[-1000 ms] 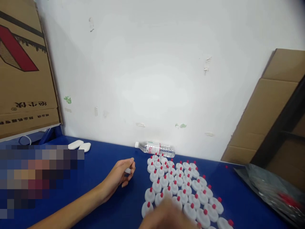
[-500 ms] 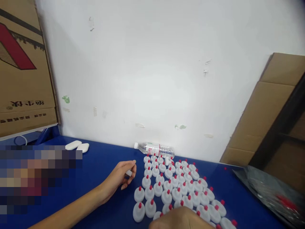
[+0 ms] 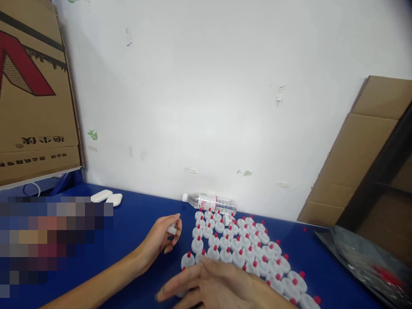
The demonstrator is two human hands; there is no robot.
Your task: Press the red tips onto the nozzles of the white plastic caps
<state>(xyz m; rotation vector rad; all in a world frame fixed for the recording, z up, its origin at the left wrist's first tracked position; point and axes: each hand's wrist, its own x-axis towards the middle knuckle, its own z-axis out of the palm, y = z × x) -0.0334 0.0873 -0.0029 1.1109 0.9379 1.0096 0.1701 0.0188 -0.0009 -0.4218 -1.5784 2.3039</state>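
In the head view my left hand [image 3: 161,235] is over the blue table, its fingers curled around a small whitish plastic piece [image 3: 171,230] whose exact kind is hard to make out. My right hand [image 3: 215,285] is at the bottom centre with its fingers stretched towards the left, and nothing shows in it. It covers the near left part of a cluster of small white oval bottles [image 3: 197,245] with red tips, standing in rows to the right of my left hand. A small white cap-like piece [image 3: 226,220] is among the far rows.
A clear drink bottle [image 3: 209,202] lies against the wall behind the rows. Two white oval pieces [image 3: 114,199] rest at the far left. On the right is a grey plastic bag [image 3: 360,257] with red items, below cardboard [image 3: 341,150]. A blurred patch hides the left edge.
My right hand has come further up into view, its fingers extending left over the near bottles. My left hand has shifted slightly left, still holding the whitish piece. The view has tilted slightly.
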